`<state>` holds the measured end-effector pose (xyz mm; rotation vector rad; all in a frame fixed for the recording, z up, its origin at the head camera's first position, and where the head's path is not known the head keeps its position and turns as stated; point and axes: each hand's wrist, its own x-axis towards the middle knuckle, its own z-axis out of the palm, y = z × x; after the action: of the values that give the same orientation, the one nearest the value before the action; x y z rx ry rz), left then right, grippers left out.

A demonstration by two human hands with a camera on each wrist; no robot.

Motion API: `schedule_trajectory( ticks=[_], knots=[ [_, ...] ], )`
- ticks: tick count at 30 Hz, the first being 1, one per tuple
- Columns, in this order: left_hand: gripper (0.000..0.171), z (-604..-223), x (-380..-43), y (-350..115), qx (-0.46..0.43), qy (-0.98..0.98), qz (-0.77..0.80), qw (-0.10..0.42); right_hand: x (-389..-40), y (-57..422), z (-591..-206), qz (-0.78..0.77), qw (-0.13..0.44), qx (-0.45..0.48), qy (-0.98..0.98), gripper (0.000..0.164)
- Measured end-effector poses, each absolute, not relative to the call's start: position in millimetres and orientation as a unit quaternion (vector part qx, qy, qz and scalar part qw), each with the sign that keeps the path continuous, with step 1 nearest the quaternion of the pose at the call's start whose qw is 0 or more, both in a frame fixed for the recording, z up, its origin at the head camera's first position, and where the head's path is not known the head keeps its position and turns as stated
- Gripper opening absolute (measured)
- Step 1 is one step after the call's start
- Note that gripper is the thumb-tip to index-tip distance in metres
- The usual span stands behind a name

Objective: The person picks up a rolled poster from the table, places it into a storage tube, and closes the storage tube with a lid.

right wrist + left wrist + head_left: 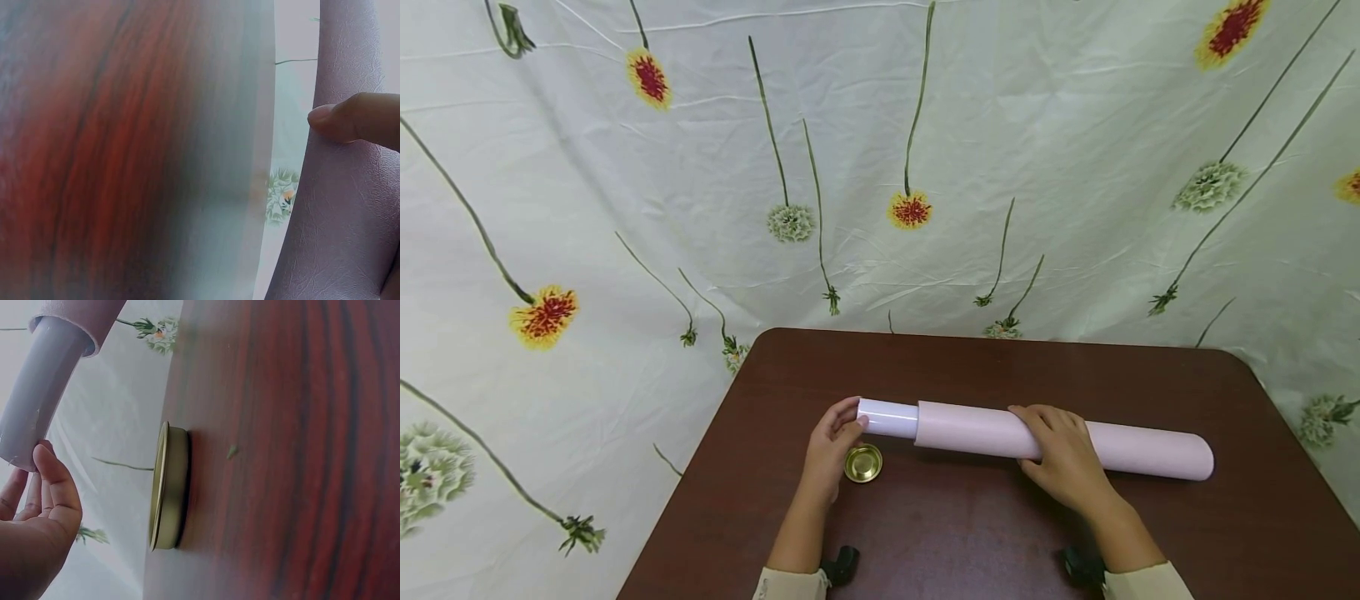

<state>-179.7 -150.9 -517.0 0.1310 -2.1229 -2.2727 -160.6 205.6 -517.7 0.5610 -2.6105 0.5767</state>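
Nearest us, two pale sleeves (790, 585) at the bottom edge. Beyond, below centre, we note a round gold dish (863, 463) on the dark wooden table (955, 542), just beside the left hand (832, 446). That hand pinches the end of a glossy inner tube (887, 418), thumb against fingers. Lower right, the right hand (1063, 458) curls over a pink tube (1150, 451); the inner tube juts from its left end. Behind, filling the upper frame, we log flower-printed cloth (850, 100).
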Motion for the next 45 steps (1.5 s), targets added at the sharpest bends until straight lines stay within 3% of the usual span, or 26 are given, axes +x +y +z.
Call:
schedule_trajectory(
  ticks=[45],
  knots=[
    [0.043, -518.8, -175.4, -128.6, 0.021, -0.680, -0.733, -0.001, -160.8, 190.4, -516.7, 0.213, 0.215, 0.205, -0.931, 0.084]
  ],
)
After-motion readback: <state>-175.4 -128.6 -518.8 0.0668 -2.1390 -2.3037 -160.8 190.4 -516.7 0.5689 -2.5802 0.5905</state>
